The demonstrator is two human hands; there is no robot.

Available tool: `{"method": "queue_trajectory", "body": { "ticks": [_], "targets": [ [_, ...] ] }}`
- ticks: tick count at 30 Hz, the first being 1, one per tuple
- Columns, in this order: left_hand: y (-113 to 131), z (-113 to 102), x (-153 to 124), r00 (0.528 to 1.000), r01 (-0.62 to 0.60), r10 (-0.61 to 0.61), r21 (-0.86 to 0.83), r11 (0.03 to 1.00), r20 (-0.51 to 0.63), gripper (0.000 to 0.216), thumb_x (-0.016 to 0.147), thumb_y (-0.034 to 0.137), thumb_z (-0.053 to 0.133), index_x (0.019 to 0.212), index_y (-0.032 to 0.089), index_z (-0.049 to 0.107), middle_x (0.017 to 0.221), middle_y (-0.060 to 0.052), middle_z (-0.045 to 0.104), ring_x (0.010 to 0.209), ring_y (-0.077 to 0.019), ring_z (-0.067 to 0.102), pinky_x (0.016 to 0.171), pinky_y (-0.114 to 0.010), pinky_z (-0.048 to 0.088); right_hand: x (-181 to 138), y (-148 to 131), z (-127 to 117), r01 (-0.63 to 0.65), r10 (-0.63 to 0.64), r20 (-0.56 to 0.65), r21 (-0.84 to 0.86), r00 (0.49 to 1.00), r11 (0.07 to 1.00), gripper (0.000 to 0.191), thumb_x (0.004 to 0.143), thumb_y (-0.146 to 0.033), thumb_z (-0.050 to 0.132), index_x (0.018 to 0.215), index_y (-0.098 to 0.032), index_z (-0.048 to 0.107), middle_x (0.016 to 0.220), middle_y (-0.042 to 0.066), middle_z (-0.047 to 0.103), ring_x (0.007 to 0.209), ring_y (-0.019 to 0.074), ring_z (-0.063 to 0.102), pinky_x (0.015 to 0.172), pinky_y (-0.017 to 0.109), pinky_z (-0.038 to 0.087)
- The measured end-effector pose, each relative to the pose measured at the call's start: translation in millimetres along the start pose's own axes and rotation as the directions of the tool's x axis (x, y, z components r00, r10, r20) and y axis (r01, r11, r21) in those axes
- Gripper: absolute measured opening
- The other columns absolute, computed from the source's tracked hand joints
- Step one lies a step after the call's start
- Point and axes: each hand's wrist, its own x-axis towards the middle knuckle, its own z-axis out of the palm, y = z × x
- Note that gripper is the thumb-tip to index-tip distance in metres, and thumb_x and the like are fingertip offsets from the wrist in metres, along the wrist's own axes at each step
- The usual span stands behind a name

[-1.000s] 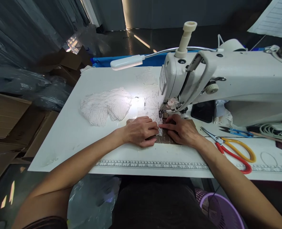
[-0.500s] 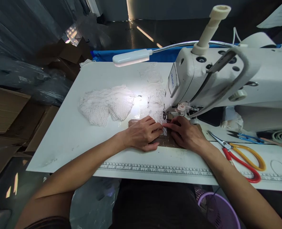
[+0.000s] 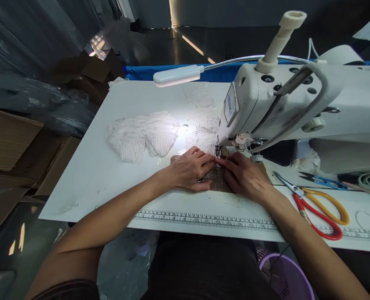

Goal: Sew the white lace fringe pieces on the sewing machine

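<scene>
A strip of white lace (image 3: 201, 135) lies under the front of the sewing machine (image 3: 244, 100) and runs back across the table. Close to the presser foot (image 3: 223, 151), my left hand (image 3: 191, 168) presses on the lace, its fingers together and bent at the near end, thumb apart. My right hand (image 3: 246, 174) pinches the lace edge just right of it, the fingertips of both hands almost meeting. Beneath them is a brown plate (image 3: 218, 183). What lies under my left palm is hidden.
Gathered white lace (image 3: 143, 135) lies at the left on the white table (image 3: 88, 175). A lamp (image 3: 178, 76) shines above. Red-and-yellow scissors (image 3: 316, 204) and blue thread snips (image 3: 322, 180) lie right. A printed ruler (image 3: 203, 218) follows the front edge; a purple basket (image 3: 285, 271) stands below.
The lace has moved away from me toward the presser foot, so less of its near end shows between my hands. Both hands stay close together. The whole view has shifted slightly.
</scene>
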Motion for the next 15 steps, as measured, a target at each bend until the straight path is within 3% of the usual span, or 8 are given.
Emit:
{"method": "queue_trajectory", "body": {
  "ticks": [9, 15],
  "targets": [
    [-3.6, 1.0, 0.6, 0.999, 0.037, -0.037, -0.008, 0.999, -0.009, 0.05, 0.091, 0.044, 0.048, 0.124, 0.007, 0.056, 0.126, -0.017, 0.057, 0.1, -0.0281, 0.057, 0.091, -0.045, 0.042, -2.9, 0.8, 0.7, -0.001, 0.004, -0.03, 0.084, 1.0, 0.996, 0.037, 0.095, -0.023, 0.043, 0.126, -0.017, 0.063, 0.111, 0.018, 0.062, 0.096, 0.0296, 0.062, 0.08, 0.043, 0.054],
    [-4.6, 1.0, 3.0, 0.998, 0.068, -0.068, -0.019, 0.997, -0.005, 0.053, 0.091, 0.045, 0.047, 0.125, 0.006, 0.055, 0.131, -0.018, 0.054, 0.106, -0.0296, 0.055, 0.091, -0.046, 0.041, 2.6, -3.4, 0.5, -0.001, 0.0, -0.047, -0.029, 0.999, 1.0, 0.04, 0.092, -0.017, 0.04, 0.125, -0.012, 0.063, 0.103, 0.019, 0.062, 0.089, 0.0299, 0.062, 0.074, 0.041, 0.055]
  ]
}}
